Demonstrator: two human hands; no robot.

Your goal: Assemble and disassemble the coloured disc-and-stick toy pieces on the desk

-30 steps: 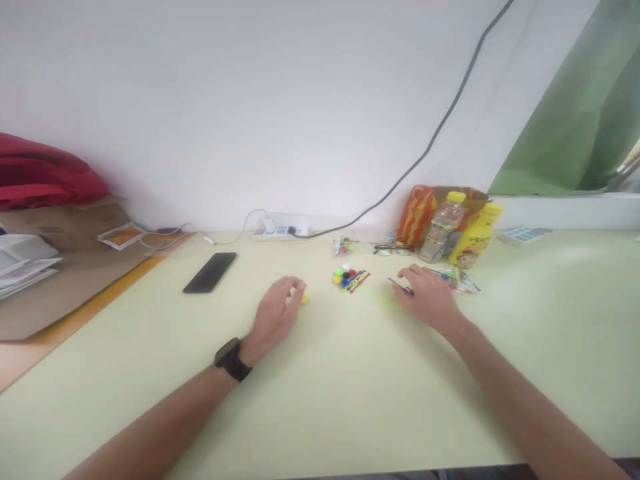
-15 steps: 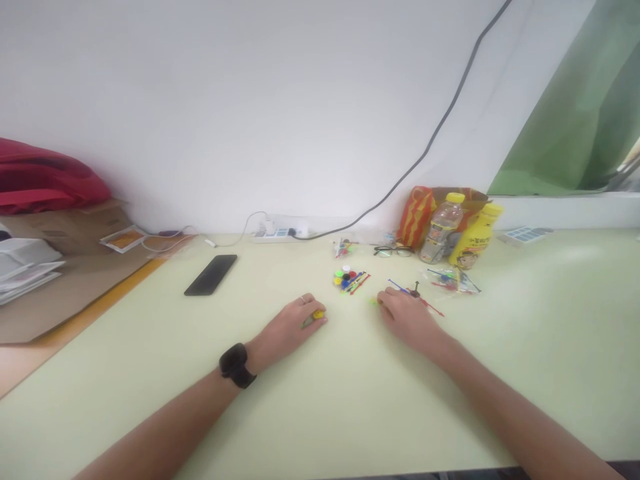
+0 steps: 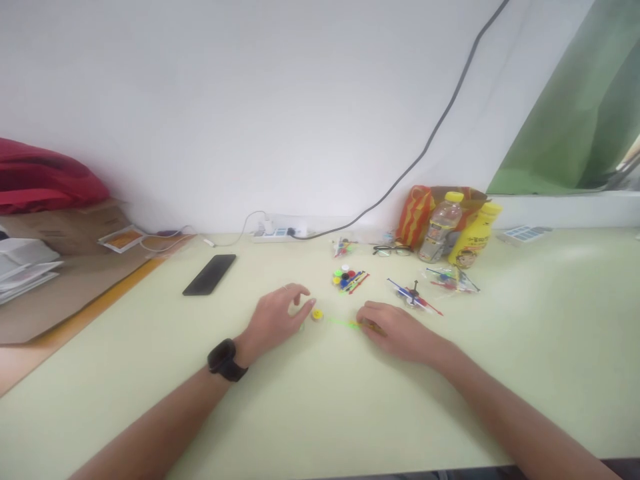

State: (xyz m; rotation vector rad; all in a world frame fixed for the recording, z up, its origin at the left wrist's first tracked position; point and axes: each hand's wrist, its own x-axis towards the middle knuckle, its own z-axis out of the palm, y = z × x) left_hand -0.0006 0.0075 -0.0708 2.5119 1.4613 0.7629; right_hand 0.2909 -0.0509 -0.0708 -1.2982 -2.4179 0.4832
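My left hand (image 3: 276, 316), with a black watch on the wrist, is over the table with thumb and fingers apart and nothing between them. Just right of its thumb lies a small round yellow piece (image 3: 317, 315) on the table. My right hand (image 3: 403, 331) has its fingers closed on a thin green stick (image 3: 344, 323), which points left toward the yellow piece. Part of the stick is hidden under the fingers. Beyond that hand sits a cluster of blue, red, white and black sticks (image 3: 414, 297), with the black one standing up.
Farther back are several coloured round pieces (image 3: 345, 272) beside loose coloured sticks (image 3: 359, 283). A clear bag of sticks (image 3: 456, 281), glasses (image 3: 393, 251), a clear bottle (image 3: 441, 228) and a yellow bottle (image 3: 474, 237) stand or lie at the right. A black phone (image 3: 210, 275) lies left.
My left hand has let go of the yellow piece and drawn back to the left. My right hand has moved left and nearer with the green stick, uncovering the stick cluster.
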